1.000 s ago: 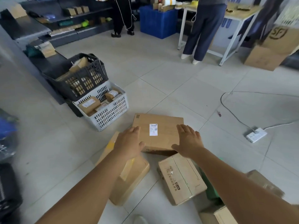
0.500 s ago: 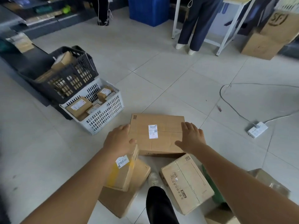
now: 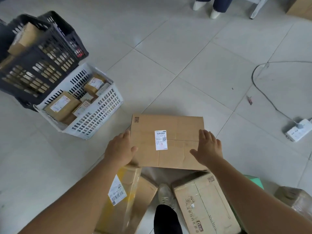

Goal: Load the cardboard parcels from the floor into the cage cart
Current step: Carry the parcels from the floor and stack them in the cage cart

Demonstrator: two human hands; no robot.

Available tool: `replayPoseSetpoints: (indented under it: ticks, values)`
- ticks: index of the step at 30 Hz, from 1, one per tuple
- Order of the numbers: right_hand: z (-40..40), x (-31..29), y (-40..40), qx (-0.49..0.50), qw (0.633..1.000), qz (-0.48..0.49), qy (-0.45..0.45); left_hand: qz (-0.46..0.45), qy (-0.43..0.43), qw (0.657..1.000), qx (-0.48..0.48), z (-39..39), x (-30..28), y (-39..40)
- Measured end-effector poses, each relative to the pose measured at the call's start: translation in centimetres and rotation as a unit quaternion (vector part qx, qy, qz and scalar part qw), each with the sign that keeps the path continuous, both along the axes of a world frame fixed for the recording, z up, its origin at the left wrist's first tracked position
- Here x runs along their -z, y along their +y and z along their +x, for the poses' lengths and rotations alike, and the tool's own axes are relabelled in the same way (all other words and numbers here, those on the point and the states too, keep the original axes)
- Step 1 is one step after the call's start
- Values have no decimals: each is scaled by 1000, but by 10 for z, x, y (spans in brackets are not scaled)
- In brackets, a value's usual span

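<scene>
A pale tiled floor (image 3: 194, 73) spreads out below, with a white power strip (image 3: 298, 130) and its cord off to the right. In the middle sits a flat cardboard parcel (image 3: 179, 132) bearing a small white label (image 3: 160, 140). The left hand (image 3: 120, 149) grips its left edge, thumb on top (the fingers curl out of sight down the side), while the right hand (image 3: 206, 149) lies flat on the right edge with fingers straight. Two more boxes, one with yellow tape (image 3: 128, 200) and one printed (image 3: 204, 205), flank a shoe (image 3: 164, 194) below. A white basket (image 3: 101, 107) and a black basket (image 3: 38, 61) holding small parcels stand at left.
</scene>
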State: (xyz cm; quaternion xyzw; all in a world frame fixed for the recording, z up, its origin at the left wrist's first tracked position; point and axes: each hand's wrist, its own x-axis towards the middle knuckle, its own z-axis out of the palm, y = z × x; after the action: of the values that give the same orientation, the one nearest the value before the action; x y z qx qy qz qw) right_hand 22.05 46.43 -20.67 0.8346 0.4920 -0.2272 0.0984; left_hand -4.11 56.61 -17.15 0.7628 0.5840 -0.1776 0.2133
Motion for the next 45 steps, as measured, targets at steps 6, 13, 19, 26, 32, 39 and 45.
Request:
replayPoseSetpoints:
  ticks: [6, 13, 19, 26, 32, 39, 45]
  values:
    - [36, 90, 35, 5, 999, -38, -20, -26, 23, 999, -7, 12, 100, 50]
    - [58, 213, 41, 40, 997, -62, -13, -66, 31, 997, -26, 8, 230, 83]
    - [77, 306, 34, 89, 992, -88, -5, -103, 34, 991, -78, -6, 333, 97]
    - [103, 365, 25, 247, 962, -59, 103, -119, 4, 971, -207, -12, 397, 107]
    - [114, 375, 28, 313, 932, -37, 178, -115, -44, 955, -271, -18, 410, 112]
    - [122, 368, 28, 351, 911, 22, 214, -87, -94, 949, -287, -19, 402, 125]
    - [132, 315, 31, 373, 895, 84, 231, -56, -137, 946, -289, 5, 344, 141]
